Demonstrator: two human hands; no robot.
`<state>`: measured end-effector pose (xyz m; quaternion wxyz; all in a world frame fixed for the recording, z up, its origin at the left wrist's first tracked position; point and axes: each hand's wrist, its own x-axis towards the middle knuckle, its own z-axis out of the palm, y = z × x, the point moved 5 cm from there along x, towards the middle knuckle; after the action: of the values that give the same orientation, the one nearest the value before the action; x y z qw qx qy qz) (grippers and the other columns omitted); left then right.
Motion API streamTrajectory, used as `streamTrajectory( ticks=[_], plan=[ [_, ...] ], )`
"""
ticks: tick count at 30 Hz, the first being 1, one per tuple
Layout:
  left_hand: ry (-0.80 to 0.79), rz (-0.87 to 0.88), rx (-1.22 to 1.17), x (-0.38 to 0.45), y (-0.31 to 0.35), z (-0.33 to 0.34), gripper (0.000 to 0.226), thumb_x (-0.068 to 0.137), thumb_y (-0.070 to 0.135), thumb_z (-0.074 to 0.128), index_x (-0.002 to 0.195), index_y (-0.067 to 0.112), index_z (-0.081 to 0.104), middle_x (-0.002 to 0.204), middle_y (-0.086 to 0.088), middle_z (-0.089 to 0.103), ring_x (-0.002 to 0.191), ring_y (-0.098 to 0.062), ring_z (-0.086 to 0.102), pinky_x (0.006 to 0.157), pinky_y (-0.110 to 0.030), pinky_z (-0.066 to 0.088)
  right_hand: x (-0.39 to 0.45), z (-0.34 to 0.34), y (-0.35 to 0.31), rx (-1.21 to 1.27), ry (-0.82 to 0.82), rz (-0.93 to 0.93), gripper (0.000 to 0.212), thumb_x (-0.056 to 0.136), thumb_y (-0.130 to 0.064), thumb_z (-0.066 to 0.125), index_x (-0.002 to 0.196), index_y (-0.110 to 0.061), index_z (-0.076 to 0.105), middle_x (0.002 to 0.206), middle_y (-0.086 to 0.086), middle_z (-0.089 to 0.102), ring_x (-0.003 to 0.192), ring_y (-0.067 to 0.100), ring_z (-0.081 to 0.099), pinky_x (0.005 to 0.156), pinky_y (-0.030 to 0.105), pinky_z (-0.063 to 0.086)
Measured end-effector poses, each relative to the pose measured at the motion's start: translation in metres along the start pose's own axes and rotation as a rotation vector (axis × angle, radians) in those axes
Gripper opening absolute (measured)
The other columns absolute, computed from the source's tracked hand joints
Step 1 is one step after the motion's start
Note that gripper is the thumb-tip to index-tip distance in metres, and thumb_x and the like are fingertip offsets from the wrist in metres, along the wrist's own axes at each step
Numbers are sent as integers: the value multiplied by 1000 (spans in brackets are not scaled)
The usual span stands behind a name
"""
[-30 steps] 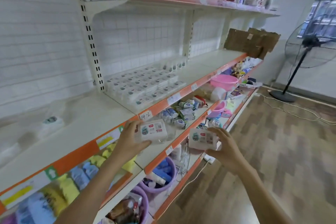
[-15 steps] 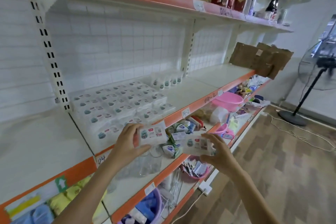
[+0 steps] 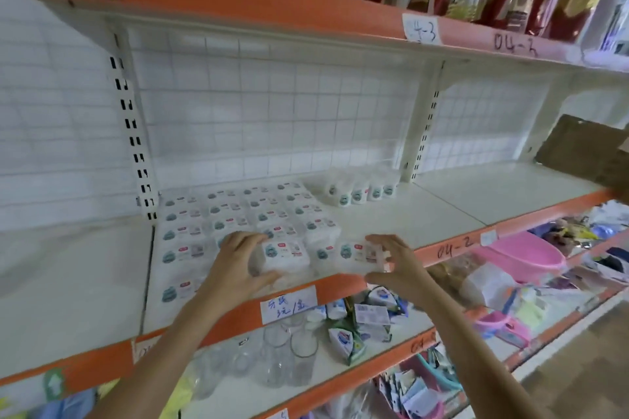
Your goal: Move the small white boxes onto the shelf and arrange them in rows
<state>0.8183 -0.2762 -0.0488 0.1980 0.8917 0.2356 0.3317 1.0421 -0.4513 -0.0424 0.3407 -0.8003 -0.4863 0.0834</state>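
Observation:
Several small white boxes (image 3: 258,214) lie flat in rows on the white shelf (image 3: 425,214) with an orange front edge. My left hand (image 3: 235,265) grips one small white box (image 3: 284,253) at the front of the rows, just above the shelf's front edge. My right hand (image 3: 396,264) holds a second small white box (image 3: 354,253) right beside it, fingers curled round its right end. Both boxes sit low over the shelf; whether they touch it is unclear.
A row of upright white packs (image 3: 360,192) stands behind the boxes. Bottles line the upper shelf (image 3: 374,20). Below are clear glasses (image 3: 289,347), soap packets (image 3: 360,320) and pink basins (image 3: 524,253). Cardboard (image 3: 585,150) leans at the right.
I have stepped closer to the shelf. Both hands have carried their boxes up and forward from in front of the lower shelf to the front edge of the rows.

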Motion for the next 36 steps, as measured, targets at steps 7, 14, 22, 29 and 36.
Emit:
streamTrajectory(
  ticks=[7,14,22,29,36],
  plan=[
    [13,-161,180,-9,8,20,85,66,77,51,136,29,42,133,2,26,123,-6,22,105,-24,27,56,21,8,24,-245,-206,68,70,-12,77,131,-16,46,118,-5,40,111,16,48,94,21,40],
    [86,-329,162,-15,27,31,61,75,30,74,130,22,47,116,5,26,98,-10,43,91,-10,35,69,28,12,107,-324,-350,68,74,-13,74,132,-20,39,122,0,29,112,17,45,90,18,40],
    [51,-414,232,-14,35,41,62,79,31,71,133,15,44,119,3,33,96,-8,43,91,-18,37,72,39,16,142,-304,-377,55,75,-9,73,124,-11,47,119,0,25,98,10,38,75,-8,26],
    [15,-421,247,-13,36,44,60,82,34,67,133,15,41,124,-1,34,102,-9,46,94,-17,35,70,42,15,98,-258,-410,57,77,-16,72,128,-9,47,120,-3,31,99,6,40,87,8,33],
    [-11,-410,250,-12,36,44,60,84,33,64,134,13,39,126,-2,32,96,-9,47,90,-17,35,65,44,15,70,-234,-345,62,80,-17,70,135,-11,42,141,7,34,123,20,44,101,18,34]
  ],
)
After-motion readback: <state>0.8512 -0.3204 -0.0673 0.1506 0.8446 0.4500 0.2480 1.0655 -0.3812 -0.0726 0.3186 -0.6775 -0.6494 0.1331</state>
